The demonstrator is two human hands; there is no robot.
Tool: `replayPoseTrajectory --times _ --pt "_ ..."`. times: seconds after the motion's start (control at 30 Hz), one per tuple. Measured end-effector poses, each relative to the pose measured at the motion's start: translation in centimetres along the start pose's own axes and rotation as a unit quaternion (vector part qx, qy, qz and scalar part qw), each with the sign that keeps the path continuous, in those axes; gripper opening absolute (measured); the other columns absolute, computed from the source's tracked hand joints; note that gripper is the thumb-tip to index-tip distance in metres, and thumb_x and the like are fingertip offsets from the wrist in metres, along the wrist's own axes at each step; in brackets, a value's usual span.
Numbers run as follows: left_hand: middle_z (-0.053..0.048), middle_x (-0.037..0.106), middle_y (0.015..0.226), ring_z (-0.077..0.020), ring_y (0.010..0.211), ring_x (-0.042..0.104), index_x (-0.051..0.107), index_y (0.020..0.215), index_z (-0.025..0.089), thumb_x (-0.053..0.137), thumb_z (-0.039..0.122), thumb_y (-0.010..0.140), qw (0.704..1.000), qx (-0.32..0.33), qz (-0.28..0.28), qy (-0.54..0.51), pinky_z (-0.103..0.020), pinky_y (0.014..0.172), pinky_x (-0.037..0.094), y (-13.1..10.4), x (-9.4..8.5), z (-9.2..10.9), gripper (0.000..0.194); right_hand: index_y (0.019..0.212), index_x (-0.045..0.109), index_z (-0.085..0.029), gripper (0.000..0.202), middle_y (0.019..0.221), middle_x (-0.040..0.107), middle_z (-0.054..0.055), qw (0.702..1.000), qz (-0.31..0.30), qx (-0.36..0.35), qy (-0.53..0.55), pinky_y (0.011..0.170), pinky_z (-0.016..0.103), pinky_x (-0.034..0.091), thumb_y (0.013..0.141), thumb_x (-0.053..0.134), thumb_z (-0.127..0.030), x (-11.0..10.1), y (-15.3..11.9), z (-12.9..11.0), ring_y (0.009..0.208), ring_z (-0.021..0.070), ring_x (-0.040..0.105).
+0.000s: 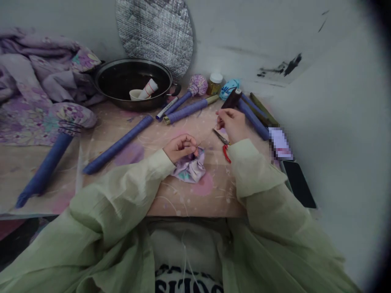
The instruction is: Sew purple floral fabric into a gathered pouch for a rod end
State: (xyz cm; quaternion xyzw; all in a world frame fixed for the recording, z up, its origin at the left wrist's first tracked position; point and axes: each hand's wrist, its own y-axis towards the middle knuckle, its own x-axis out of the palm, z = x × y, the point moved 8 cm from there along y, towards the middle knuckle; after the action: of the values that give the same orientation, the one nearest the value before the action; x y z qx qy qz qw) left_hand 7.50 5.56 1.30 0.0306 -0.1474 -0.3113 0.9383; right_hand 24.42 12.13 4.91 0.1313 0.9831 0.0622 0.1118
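My left hand (183,147) is closed on a small bunched piece of purple floral fabric (192,167), pinching its upper edge just above the table. A thin thread (205,140) runs from the fabric up to my right hand (233,123), whose fingertips are pinched together on it. Whether a needle sits in those fingers is too small to make out. Just below my right hand lies a pair of snips (225,151) with red handles, partly hidden by the sleeve. Behind that hand stands a dark thread spool (232,99).
Several blue-wrapped sticks (117,145) lie about, one topped with floral fabric (73,116). A black pan (134,103) holds a small cup (137,94). A marker (167,108), a jar (214,84) and a phone (298,184) are nearby. Purple cloth (27,93) covers the far left.
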Motion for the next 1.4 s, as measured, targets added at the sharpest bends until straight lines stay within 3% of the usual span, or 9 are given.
replayPoseTrajectory --times 0.13,0.3,0.47,0.67,0.83,1.0,1.2,1.23,1.4 --pt "0.001 0.062 0.061 -0.0087 0.059 0.058 0.059 0.078 0.013 0.074 0.035 0.064 0.999 0.009 0.027 -0.021 -0.021 0.06 0.044 0.4 -1.1 0.1 0.03 0.079 0.061 -0.014 0.01 0.071 0.063 0.004 0.973 -0.08 0.018 -0.215 0.058 0.027 0.049 0.078 0.053 -0.019 2.5 1.3 2.5 0.058 0.0128 0.061" --pt "0.0 0.065 0.065 -0.0098 0.062 0.06 0.065 0.073 0.012 0.072 0.026 0.063 0.997 -0.003 0.079 -0.017 -0.023 0.065 0.047 0.4 -2.5 -0.3 0.018 0.109 0.06 -0.013 0.036 0.098 0.066 0.013 0.902 -0.08 -0.042 -0.422 0.075 0.036 0.047 0.076 0.056 -0.028 -1.8 -1.2 1.5 0.079 0.0208 0.062" --pt "-0.001 0.067 0.069 -0.0112 0.067 0.063 0.067 0.076 0.012 0.067 0.02 0.066 0.992 0.003 0.124 -0.015 -0.024 0.069 0.049 0.2 -3.3 -0.3 0.013 0.108 0.059 -0.011 0.045 0.087 0.064 0.015 0.815 -0.128 0.005 -0.565 0.067 0.036 0.044 0.079 0.049 -0.044 -7.0 -6.4 3.9 0.076 0.026 0.06" --pt "-0.001 0.068 0.067 -0.0123 0.062 0.065 0.067 0.076 0.013 0.071 0.022 0.064 0.988 0.029 0.105 -0.106 -0.026 0.064 0.053 0.0 -2.6 0.3 0.015 0.108 0.058 -0.011 0.044 0.1 0.06 0.02 0.761 -0.129 0.023 -0.635 0.075 0.041 0.039 0.083 0.044 -0.045 -7.5 -8.7 6.3 0.089 0.0313 0.056" --pt "-0.001 0.066 0.066 -0.0103 0.055 0.063 0.066 0.076 0.012 0.072 0.022 0.067 0.988 0.08 0.09 -0.094 -0.026 0.059 0.054 -0.6 -2.1 1.7 0.014 0.098 0.056 -0.007 0.03 0.096 0.061 0.023 0.827 -0.136 0.063 -0.542 0.073 0.036 0.039 0.082 0.05 -0.032 -6.0 -7.4 6.0 0.088 0.0291 0.056" --pt "-0.002 0.066 0.069 -0.0103 0.053 0.061 0.067 0.077 0.014 0.07 0.023 0.07 0.988 0.123 0.068 -0.068 -0.027 0.056 0.054 -1.7 -1.4 3.2 0.012 0.069 0.055 -0.014 0.021 0.063 0.058 0.008 0.879 -0.162 0.099 -0.437 0.061 0.031 0.039 0.079 0.052 -0.032 -6.8 -7.1 5.2 0.062 0.0186 0.054" --pt "-0.004 0.065 0.07 -0.0108 0.059 0.061 0.068 0.082 0.014 0.059 0.017 0.08 0.988 0.139 0.054 0.043 -0.023 0.055 0.05 -4.6 0.6 4.7 0.01 0.083 0.053 -0.018 0.04 0.057 0.047 -0.003 0.949 -0.208 0.134 -0.196 0.051 0.028 0.043 0.085 0.03 -0.051 -6.1 -12.6 2.4 0.05 0.0113 0.047" --pt "-0.004 0.065 0.071 -0.0109 0.059 0.061 0.068 0.083 0.014 0.058 0.016 0.081 0.987 0.14 0.056 0.056 -0.023 0.055 0.05 -5.1 0.9 4.8 0.011 0.085 0.053 -0.019 0.035 0.055 0.045 -0.004 0.965 -0.201 0.158 -0.055 0.048 0.027 0.041 0.081 0.04 -0.052 -5.5 -14.1 1.9 0.047 0.0105 0.044" --pt "-0.005 0.065 0.076 -0.01 0.058 0.06 0.066 0.087 0.015 0.053 0.014 0.083 0.977 0.166 0.099 0.087 -0.023 0.056 0.051 -7.2 1.6 4.5 0.014 0.088 0.054 -0.025 0.023 0.059 0.049 -0.006 0.924 -0.181 0.223 0.254 0.042 0.024 0.036 0.07 0.064 -0.036 -2.8 -20.1 1.7 0.04 0.0086 0.046"
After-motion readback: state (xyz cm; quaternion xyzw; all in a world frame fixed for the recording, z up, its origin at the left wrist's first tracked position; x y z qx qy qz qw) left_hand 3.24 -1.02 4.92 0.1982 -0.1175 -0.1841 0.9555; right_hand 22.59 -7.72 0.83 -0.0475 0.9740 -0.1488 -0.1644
